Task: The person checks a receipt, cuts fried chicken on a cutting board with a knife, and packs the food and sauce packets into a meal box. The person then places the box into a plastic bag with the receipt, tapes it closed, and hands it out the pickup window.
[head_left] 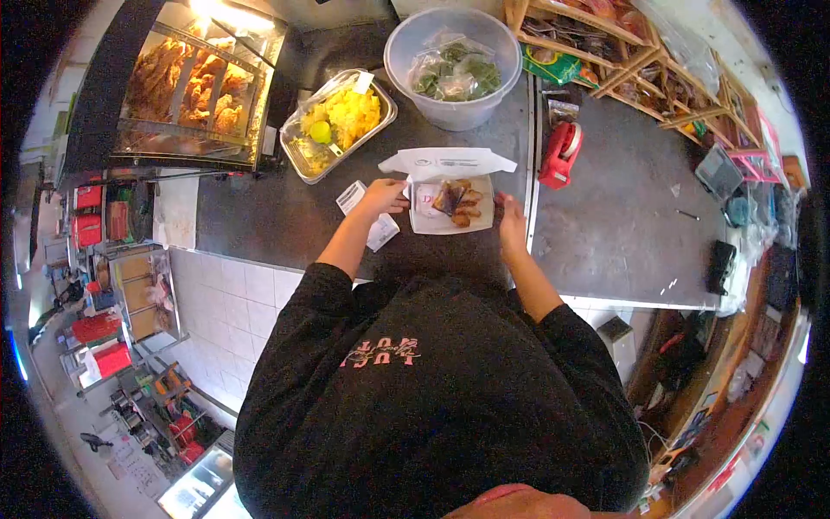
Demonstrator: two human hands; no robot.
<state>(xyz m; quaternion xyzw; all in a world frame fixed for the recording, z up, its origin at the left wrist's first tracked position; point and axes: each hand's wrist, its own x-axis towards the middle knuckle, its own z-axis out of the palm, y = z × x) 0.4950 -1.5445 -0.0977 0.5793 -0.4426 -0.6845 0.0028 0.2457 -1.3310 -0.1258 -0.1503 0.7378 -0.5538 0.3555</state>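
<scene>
A white paper takeaway box (437,227) stands open on the dark counter in front of me, its printed lid (450,161) raised at the back. Inside lie several brown fried pieces (468,208), a dark sachet (448,198) and a white packet with pink print (426,201). My left hand (385,198) pinches the box's left side near the lid fold. On the opposite side, the fingers of my right hand (512,218) are closed on the box's edge, partly hidden. Printed paper slips (380,231) lie beneath and beside my left wrist.
Behind the box stand a tray of yellow rice (341,117) with a green scoop and a tub (453,112) of bagged greens. A lit fried-food cabinet (186,95) is at left. A red tape dispenser (562,156) sits right, below wooden racks (640,69).
</scene>
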